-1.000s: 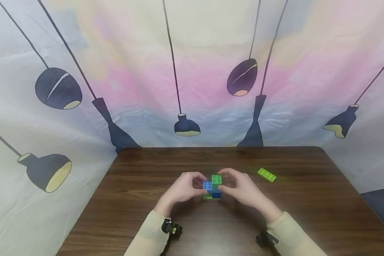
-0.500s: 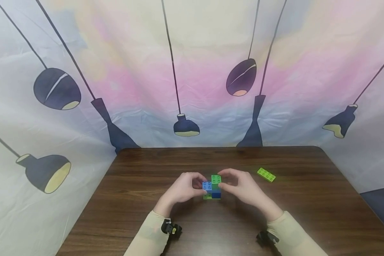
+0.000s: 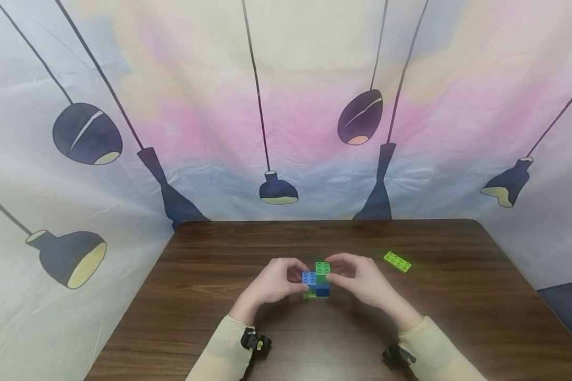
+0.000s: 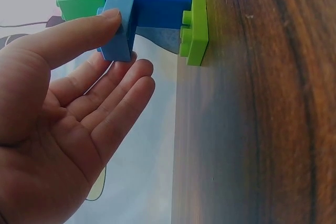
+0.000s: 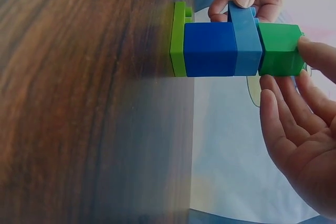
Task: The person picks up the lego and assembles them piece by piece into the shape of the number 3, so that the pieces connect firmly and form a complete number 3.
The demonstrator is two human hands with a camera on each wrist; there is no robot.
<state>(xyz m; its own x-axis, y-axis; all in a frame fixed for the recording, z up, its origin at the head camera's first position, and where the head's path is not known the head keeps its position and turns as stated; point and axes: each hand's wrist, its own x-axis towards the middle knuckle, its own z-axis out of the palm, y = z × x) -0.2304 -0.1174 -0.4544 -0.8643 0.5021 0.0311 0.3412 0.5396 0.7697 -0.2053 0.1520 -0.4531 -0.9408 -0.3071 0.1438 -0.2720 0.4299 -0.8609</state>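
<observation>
A small stack of toy building bricks stands on the table between the two hands. Its base is a lime plate (image 4: 198, 22), and a dark blue brick (image 5: 210, 50) sits on the plate's right half. Above that lies a light blue plate (image 3: 309, 278), jutting out to the left, with a green brick (image 3: 322, 270) on top at the right. My left hand (image 3: 274, 280) pinches the overhanging end of the light blue plate between thumb and fingers. With thumb and fingertips, my right hand (image 3: 362, 280) grips the green brick. Whether the green brick is fully seated, I cannot tell.
A loose lime plate (image 3: 398, 262) with studs up lies on the wooden table (image 3: 209, 254), beyond the right hand. Behind the table hangs a cloth backdrop (image 3: 209, 106) printed with lamps. A dark camera (image 3: 257, 342) is strapped to the left wrist.
</observation>
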